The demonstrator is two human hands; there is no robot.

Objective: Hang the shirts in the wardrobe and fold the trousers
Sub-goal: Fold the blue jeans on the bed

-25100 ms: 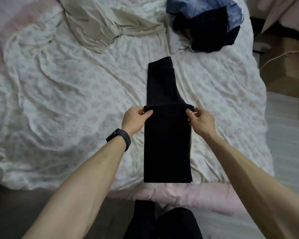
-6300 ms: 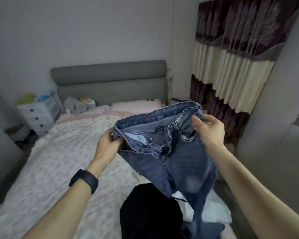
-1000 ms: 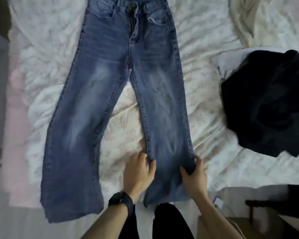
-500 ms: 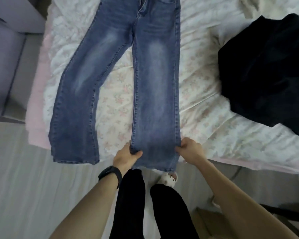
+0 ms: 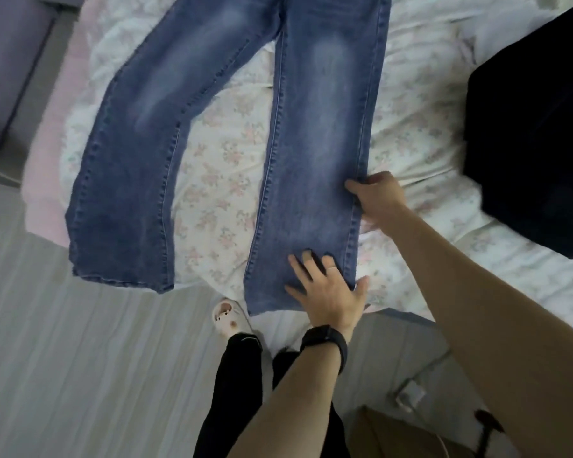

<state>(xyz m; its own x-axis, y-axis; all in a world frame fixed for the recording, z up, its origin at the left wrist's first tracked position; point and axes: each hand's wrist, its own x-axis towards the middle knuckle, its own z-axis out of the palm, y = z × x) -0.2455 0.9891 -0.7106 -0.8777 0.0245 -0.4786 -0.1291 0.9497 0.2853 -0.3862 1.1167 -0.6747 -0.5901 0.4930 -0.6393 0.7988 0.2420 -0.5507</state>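
I'm flattening the jeans, spread across the bed with hems at its near edge: my left hand presses open on one leg, my right hand grips that leg's outer seam, and next I should fold it over the other leg.

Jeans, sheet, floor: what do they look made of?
The jeans look like blue denim, matte, with faded patches and raised seam stitching. The sheet seems thin woven cloth, perhaps cotton: matte, flower print, soft creases. The floor shows grey plank lines with a faint sheen, probably laminate or vinyl; real wood cannot be ruled out.
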